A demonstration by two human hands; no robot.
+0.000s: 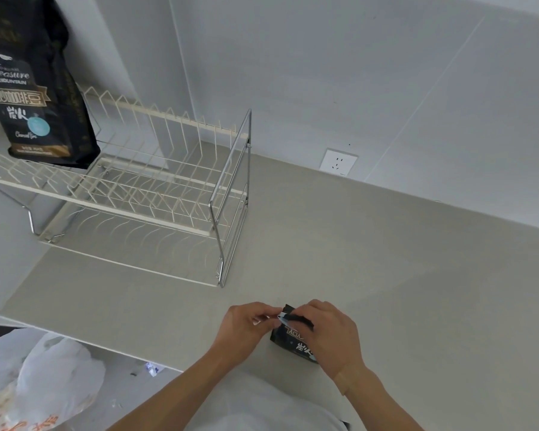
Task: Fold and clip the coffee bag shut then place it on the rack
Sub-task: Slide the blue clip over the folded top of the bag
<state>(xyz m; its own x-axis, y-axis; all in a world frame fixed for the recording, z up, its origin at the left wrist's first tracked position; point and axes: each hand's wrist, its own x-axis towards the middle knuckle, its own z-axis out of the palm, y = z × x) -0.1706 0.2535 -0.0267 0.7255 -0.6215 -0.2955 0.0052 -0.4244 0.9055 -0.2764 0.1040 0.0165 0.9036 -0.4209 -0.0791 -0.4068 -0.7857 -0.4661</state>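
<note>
Coffee bag (pixel 293 339): small, flat, black glossy pouch with pale lettering, lying on the matte beige countertop (pixel 386 259) well in front of the rack (pixel 168 188), near the counter's front edge. Its top edge appears folded over into a narrow band. Left hand (pixel 246 325): fingers curled, thumb and forefinger pinched at the left end of the fold, where a small pale object, possibly a clip (pixel 282 317), shows; its form cannot be made out. Right hand (pixel 330 334): fingers bent down over the folded band, pressing and covering the pouch's right side. Rack: two tiers of cream-coated wire slats in a bright chrome tube frame. On its upper tier, at the left end, stands a larger black coffee bag (pixel 35 88), upright and creased.
</note>
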